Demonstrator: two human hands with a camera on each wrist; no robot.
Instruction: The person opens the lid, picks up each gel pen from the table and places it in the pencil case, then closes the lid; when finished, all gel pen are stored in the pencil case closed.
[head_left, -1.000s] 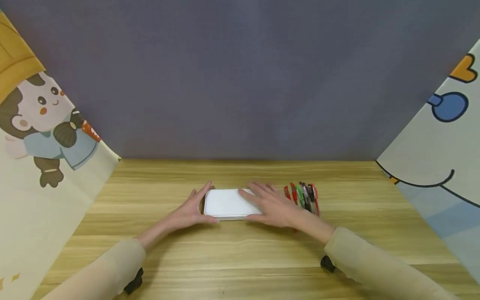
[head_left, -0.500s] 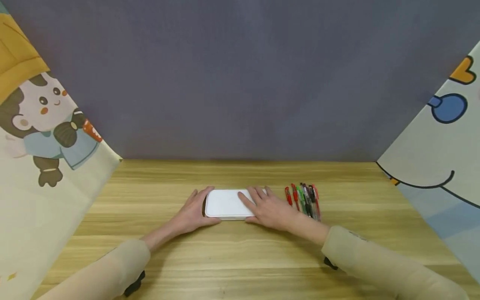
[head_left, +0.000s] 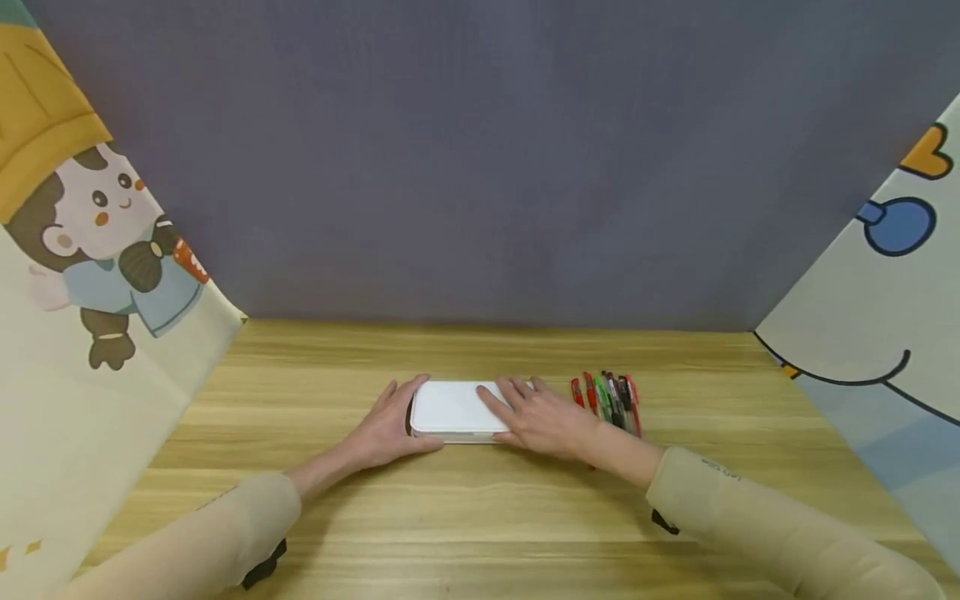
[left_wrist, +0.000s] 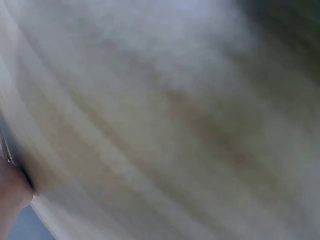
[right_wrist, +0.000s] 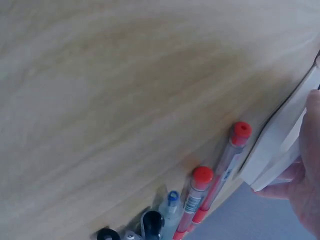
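A white, flat, rectangular box (head_left: 453, 407) with rounded corners lies on the wooden table in the head view. My left hand (head_left: 387, 431) grips its left end, thumb at the near side and fingers at the far side. Over the right end my right hand (head_left: 546, 423) holds it, thumb at the near edge, fingers spread across the top. A narrow line between an upper and a lower part shows along the front. The right wrist view shows the box's pale side (right_wrist: 275, 135) beside that hand. In the left wrist view only a fingertip (left_wrist: 12, 187) shows.
Several pens (head_left: 609, 400) with red, green and black caps lie side by side just right of the box, partly behind the right wrist. A grey partition (head_left: 487, 167) stands behind the wooden table (head_left: 480, 525); printed cartoon panels flank it.
My left hand has closed in around the box's left end. The right hand's fingers have settled on the top. The gap along the box's front edge looks slightly wider, and the head view has tilted slightly.
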